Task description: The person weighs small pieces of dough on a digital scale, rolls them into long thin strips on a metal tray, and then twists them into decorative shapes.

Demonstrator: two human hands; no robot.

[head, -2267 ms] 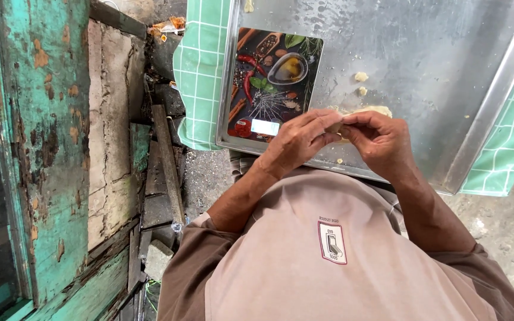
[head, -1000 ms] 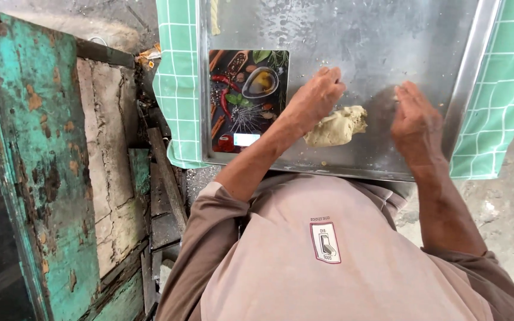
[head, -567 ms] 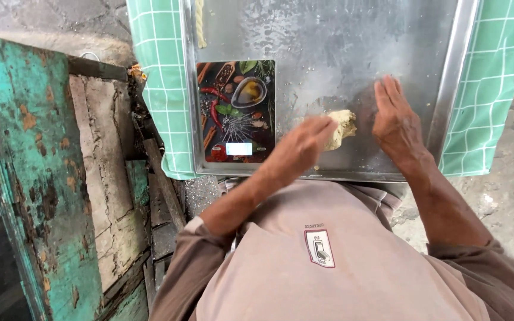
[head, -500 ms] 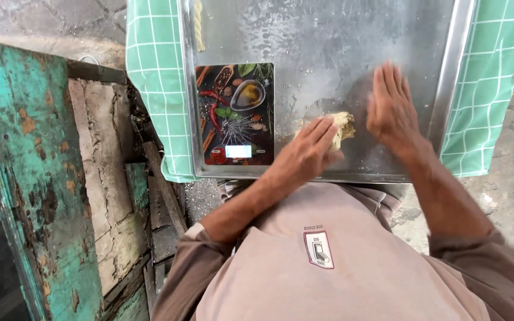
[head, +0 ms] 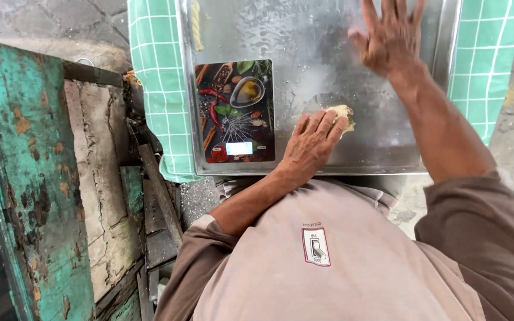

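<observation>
A pale lump of dough lies on a large metal tray. My left hand rests palm down over the dough's near side, fingers covering most of it. Farther away, my right hand is open and flat on the tray's surface with fingers spread, apart from the dough. A flat kitchen scale with a printed picture of spices and a small lit display lies on the tray to the left of my left hand.
The tray sits on a green and white checked cloth. A twisted strip of dough lies at the tray's far left edge. A worn turquoise wooden frame stands at the left. Grey paving shows around.
My right hand has slid away from the dough toward the tray's far side. My left hand stays on the dough, now lying flatter over it. The view has shifted nearer to the tray.
</observation>
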